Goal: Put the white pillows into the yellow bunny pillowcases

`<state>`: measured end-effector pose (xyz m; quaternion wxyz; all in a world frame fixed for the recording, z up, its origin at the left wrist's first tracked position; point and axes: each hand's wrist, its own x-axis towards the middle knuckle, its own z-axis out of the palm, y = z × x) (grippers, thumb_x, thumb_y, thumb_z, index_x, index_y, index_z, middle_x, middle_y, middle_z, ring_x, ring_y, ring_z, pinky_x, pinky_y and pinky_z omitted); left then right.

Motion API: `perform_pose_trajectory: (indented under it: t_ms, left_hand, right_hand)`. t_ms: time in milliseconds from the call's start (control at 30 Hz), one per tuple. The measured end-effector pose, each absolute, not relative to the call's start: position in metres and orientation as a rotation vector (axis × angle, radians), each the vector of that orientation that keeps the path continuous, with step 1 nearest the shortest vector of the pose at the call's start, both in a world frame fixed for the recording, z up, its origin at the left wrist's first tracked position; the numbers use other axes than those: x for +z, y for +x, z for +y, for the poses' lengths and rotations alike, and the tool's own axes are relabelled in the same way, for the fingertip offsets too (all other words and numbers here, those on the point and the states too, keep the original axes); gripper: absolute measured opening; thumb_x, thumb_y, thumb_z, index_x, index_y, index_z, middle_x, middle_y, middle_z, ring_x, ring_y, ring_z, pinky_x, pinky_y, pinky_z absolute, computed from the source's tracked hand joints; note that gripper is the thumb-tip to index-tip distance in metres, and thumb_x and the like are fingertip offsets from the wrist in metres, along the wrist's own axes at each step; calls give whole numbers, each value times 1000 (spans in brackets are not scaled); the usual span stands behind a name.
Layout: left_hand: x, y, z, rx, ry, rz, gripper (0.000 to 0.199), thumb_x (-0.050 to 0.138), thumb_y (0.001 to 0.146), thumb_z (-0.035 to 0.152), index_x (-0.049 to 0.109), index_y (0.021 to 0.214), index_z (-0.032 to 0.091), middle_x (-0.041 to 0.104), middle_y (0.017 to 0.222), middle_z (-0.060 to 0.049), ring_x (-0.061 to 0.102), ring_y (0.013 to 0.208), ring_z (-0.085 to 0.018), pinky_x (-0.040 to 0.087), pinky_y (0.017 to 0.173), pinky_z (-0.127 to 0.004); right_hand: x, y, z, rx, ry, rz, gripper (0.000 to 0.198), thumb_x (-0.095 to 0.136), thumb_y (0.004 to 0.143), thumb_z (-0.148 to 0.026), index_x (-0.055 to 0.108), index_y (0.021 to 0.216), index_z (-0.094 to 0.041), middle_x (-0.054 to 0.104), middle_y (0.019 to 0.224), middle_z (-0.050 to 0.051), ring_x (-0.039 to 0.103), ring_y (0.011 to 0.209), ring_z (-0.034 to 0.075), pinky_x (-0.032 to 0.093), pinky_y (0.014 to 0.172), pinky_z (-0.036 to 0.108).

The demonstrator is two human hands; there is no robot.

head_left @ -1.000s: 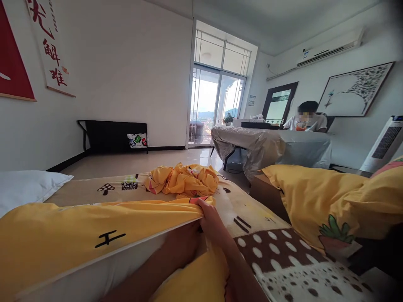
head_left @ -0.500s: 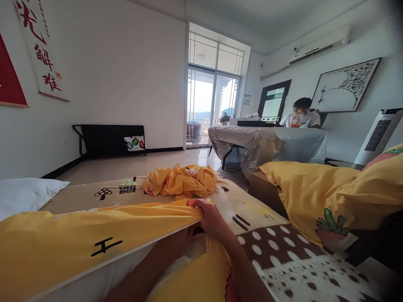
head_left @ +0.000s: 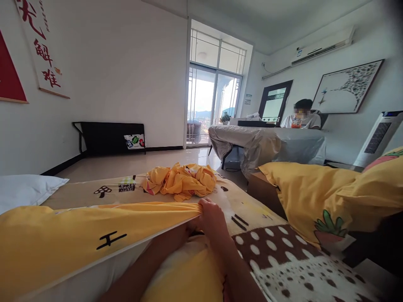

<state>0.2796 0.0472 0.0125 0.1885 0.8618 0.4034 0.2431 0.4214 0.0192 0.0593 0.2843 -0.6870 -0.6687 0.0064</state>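
Observation:
A yellow pillowcase (head_left: 72,226) with a black letter-like print stretches across the front left, its edge pulled taut toward the middle. My right hand (head_left: 213,217) is closed on its right end, fingers curled over the cloth. From the lower left my left forearm reaches under the pillowcase edge. My left hand (head_left: 189,226) lies in shadow beside the right one, its fingers mostly hidden by cloth. White material (head_left: 103,268) shows below the yellow edge. More yellow fabric (head_left: 185,272) lies between my forearms.
Crumpled yellow cloth (head_left: 182,180) lies on the patterned blanket (head_left: 261,251) ahead. A white pillow (head_left: 28,191) is at left; a yellow pillow (head_left: 302,193) rests by a cardboard box (head_left: 262,186) at right. Beyond, a person (head_left: 304,115) sits behind a plastic-covered table (head_left: 245,136).
My right hand has shifted slightly down and right, and its fingers are curled more tightly over the pillowcase end. The view has tilted a little.

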Motion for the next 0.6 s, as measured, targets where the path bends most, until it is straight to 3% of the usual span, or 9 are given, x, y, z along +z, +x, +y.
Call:
perform_pose_trajectory:
  t_ms: [133, 300, 433, 600]
  left_hand:
    - [23, 279, 34, 675, 2444, 1222, 39, 47, 87, 38, 57, 123, 26, 63, 125, -4, 57, 114, -24, 40, 105, -43]
    - [14, 279, 33, 674, 2565, 1307, 41, 42, 90, 35, 54, 127, 24, 53, 136, -7, 49, 125, -28, 33, 110, -48]
    - [7, 276, 37, 712, 2615, 1285, 49, 44, 87, 26, 46, 135, 24, 52, 137, -8, 48, 125, -27, 33, 110, -49]
    - [11, 269, 43, 552, 2444, 1225, 55, 54, 80, 16, 48, 134, 22, 51, 138, -8, 47, 126, -25, 34, 111, -45]
  right_hand:
    - [59, 423, 22, 193, -1668, -1797, 30, 47, 58, -6, 67, 77, -17, 67, 76, 4, 57, 74, 17, 36, 63, 23]
    - [61, 424, 22, 510, -1299, -1731, 36, 44, 51, -9, 70, 75, -17, 68, 71, 0, 57, 71, 16, 39, 63, 22]
    - [59, 423, 23, 560, -1220, -1697, 39, 41, 52, -10, 71, 77, -17, 66, 69, 0, 57, 70, 16, 39, 62, 22]
    - [58, 420, 20, 557, -1220, -1639, 38, 43, 51, -11, 69, 79, -17, 67, 72, 0, 58, 72, 17, 40, 66, 24]
